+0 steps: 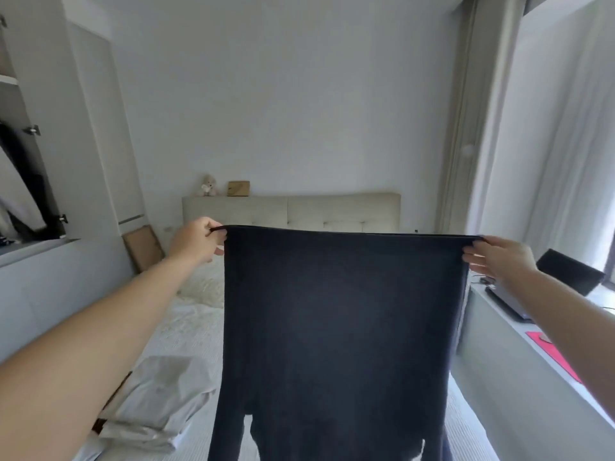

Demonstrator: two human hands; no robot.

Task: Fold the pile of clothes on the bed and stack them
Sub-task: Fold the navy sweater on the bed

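Head view, garment: a dark navy garment (339,327) hangs spread in the air above the bed (186,331), top edge pulled taut and nearly level, two narrower parts dangling at the bottom of the frame.
Head view, left grip: the left hand (196,242) pinches the top left corner of the cloth, fingers curled round the edge.
Head view, right grip: the right hand (496,257) pinches the top right corner, thumb on top and fingers behind the edge.
Head view, key relation: the garment hangs straight down from both grips; its long axis runs vertically, its held edge runs hand to hand. Both hands sit at much the same height and reach, neither clearly nearer.
Head view, stack: folded pale clothes (159,410) lie on the bed below the left forearm, to the left of the hanging cloth and apart from it.
Head view, judged next move: likely lowering the cloth flat onto the bed, or bringing the two corners together for a first lengthwise fold.
Head view, hidden: the bed behind the cloth cannot be seen.
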